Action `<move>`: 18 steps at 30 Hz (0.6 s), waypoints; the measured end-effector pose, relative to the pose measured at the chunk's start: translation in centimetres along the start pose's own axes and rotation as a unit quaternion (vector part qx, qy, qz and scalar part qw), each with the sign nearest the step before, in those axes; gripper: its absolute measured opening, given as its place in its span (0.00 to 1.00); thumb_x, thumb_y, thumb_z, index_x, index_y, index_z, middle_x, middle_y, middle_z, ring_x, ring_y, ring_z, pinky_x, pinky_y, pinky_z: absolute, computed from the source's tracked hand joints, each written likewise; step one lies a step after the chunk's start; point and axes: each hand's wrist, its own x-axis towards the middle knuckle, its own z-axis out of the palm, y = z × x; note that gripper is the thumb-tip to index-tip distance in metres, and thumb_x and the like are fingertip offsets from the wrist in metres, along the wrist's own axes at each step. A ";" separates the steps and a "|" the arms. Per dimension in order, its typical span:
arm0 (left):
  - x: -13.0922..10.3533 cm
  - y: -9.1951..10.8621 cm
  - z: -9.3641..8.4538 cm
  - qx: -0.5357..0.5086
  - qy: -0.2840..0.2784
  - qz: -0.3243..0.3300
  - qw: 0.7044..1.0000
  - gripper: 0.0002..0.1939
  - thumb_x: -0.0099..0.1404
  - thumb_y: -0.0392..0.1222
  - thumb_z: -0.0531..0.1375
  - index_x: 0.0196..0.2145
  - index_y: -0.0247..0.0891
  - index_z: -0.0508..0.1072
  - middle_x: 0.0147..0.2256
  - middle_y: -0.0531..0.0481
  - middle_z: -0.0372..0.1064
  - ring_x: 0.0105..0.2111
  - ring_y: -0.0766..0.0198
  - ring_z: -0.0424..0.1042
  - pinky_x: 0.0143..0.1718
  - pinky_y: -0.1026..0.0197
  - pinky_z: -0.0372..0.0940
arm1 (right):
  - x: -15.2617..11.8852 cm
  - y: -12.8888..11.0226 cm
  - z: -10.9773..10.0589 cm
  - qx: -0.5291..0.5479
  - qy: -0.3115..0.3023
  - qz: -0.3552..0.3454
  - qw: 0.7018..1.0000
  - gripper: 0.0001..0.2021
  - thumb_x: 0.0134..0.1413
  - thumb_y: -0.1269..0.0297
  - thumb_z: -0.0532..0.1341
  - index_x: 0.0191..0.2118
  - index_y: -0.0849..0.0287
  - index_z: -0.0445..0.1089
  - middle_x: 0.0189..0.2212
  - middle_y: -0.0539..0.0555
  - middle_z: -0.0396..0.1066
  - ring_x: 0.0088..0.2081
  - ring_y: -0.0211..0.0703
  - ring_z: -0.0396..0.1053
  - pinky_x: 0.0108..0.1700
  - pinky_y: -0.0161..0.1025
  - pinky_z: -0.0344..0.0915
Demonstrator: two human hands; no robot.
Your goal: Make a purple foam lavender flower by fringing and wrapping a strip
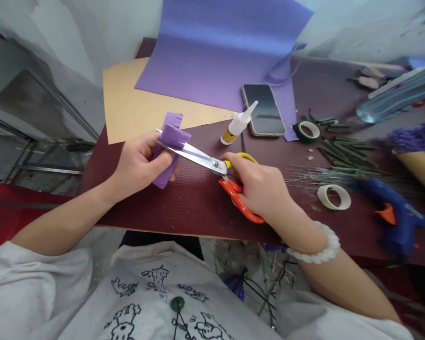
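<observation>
The purple strip (174,135) is above the near part of the table (194,208), pinched between my left thumb and fingers. My left hand (136,158) hides part of it, and most of those fingers are lost behind it. The scissors (199,157) have the strip between their blades: one crosses in front, the other passes mostly out of sight behind, so I cannot tell how deep any cut goes. My right hand (264,184) is closed around the yellow and orange handles, covering part of both loops. Beyond stands a glue bottle (232,131), hiding a corner of the phone (266,111). The purple sheet (212,61) overlaps the tan sheet (123,104) and runs out of the top. To my right, the blue glue gun (403,217) is blurred, and a clear bottle (403,94) is cut off by the edge.
</observation>
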 end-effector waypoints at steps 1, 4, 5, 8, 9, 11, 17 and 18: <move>0.0 0.0 0.0 -0.003 0.001 -0.002 1.000 0.01 0.61 0.34 0.60 0.30 0.35 0.70 0.21 0.55 0.71 0.16 0.69 0.71 0.17 0.69 0.69 | 0.0 -0.1 0.0 -0.005 0.005 0.000 1.000 0.17 0.54 0.64 0.52 0.48 0.63 0.66 0.32 0.55 0.76 0.31 0.44 0.71 0.26 0.37 0.56; 0.1 0.2 0.0 -0.007 0.003 -0.010 1.000 0.02 0.60 0.35 0.60 0.30 0.35 0.70 0.20 0.55 0.71 0.16 0.68 0.71 0.16 0.68 0.69 | -0.1 -0.2 0.0 -0.016 0.010 0.004 1.000 0.16 0.54 0.65 0.52 0.47 0.62 0.67 0.29 0.54 0.75 0.29 0.43 0.71 0.26 0.36 0.54; 0.1 0.2 0.0 -0.007 0.003 -0.013 1.000 0.02 0.60 0.35 0.60 0.30 0.36 0.70 0.20 0.55 0.71 0.16 0.68 0.71 0.16 0.68 0.69 | -0.1 -0.2 0.0 -0.017 0.008 0.007 1.000 0.16 0.54 0.65 0.52 0.47 0.62 0.67 0.30 0.54 0.75 0.30 0.43 0.71 0.25 0.36 0.54; 0.1 0.2 0.0 -0.004 0.006 -0.018 1.000 0.02 0.60 0.36 0.61 0.30 0.36 0.70 0.20 0.55 0.71 0.16 0.68 0.71 0.16 0.68 0.68 | -0.1 -0.3 0.0 -0.019 0.008 0.011 1.000 0.15 0.54 0.63 0.52 0.46 0.61 0.67 0.29 0.54 0.75 0.29 0.43 0.71 0.25 0.35 0.53; 0.1 0.2 0.0 -0.002 0.008 -0.020 1.000 0.03 0.60 0.36 0.61 0.30 0.36 0.69 0.20 0.55 0.71 0.15 0.68 0.71 0.16 0.68 0.68 | -0.1 -0.3 0.0 -0.019 0.013 0.010 1.000 0.15 0.54 0.63 0.52 0.45 0.61 0.68 0.27 0.53 0.75 0.28 0.42 0.70 0.24 0.35 0.53; 0.1 0.2 0.0 -0.001 0.009 -0.023 1.000 0.04 0.61 0.37 0.61 0.30 0.36 0.69 0.20 0.55 0.71 0.15 0.68 0.71 0.15 0.68 0.68 | 0.0 -0.4 0.0 -0.019 0.027 0.004 0.999 0.16 0.54 0.61 0.52 0.44 0.62 0.69 0.24 0.53 0.73 0.25 0.41 0.69 0.23 0.34 0.52; 0.0 -0.1 -0.3 0.015 -0.008 0.021 1.000 0.06 0.62 0.39 0.59 0.29 0.36 0.69 0.20 0.54 0.71 0.16 0.68 0.70 0.16 0.67 0.67 | 0.0 -0.5 -0.3 -0.031 0.044 -0.013 0.998 0.15 0.53 0.64 0.53 0.43 0.64 0.71 0.20 0.51 0.71 0.22 0.39 0.67 0.22 0.33 0.52; 0.0 -0.1 -0.3 0.023 -0.007 0.027 0.999 0.07 0.63 0.39 0.59 0.28 0.36 0.69 0.19 0.53 0.70 0.16 0.68 0.69 0.16 0.67 0.66 | 0.0 -0.5 -0.3 -0.031 0.042 -0.011 0.999 0.16 0.53 0.64 0.52 0.43 0.64 0.71 0.20 0.51 0.71 0.22 0.39 0.67 0.22 0.33 0.52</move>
